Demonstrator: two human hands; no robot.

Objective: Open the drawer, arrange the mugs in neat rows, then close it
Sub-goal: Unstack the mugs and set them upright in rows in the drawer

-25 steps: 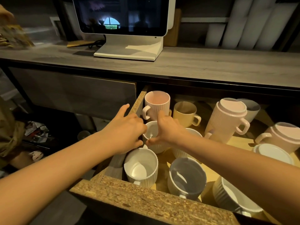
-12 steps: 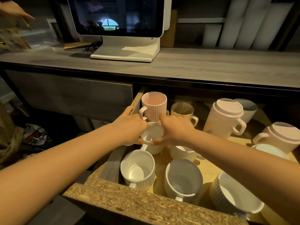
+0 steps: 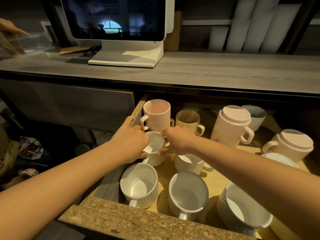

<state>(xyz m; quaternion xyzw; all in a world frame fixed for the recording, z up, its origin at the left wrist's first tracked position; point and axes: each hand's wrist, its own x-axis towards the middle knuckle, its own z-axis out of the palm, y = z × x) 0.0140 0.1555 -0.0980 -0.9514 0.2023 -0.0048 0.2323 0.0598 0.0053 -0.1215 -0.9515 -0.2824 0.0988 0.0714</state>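
Left hand [image 3: 130, 142]: fingers curled round the left side of a small white ribbed mug [image 3: 155, 148]. Right hand [image 3: 178, 141]: fingers curled on the mug's right side, thumb at its front. Mug upright between both hands, in the open drawer [image 3: 138, 220], left column, just before the pink mug [image 3: 156, 115], behind another white mug [image 3: 139, 185].

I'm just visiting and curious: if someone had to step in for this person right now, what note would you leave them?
Left hand and right hand: both grip the small white mug, one on each side, near the drawer's left wall.
Drawer: open.
Left column lines up: pink mug at the back, held mug, then the white mug at the front.
Left: two pink mugs, one upside down, the other tipped over, plus loose white mugs on the right need rows. Then close the drawer.
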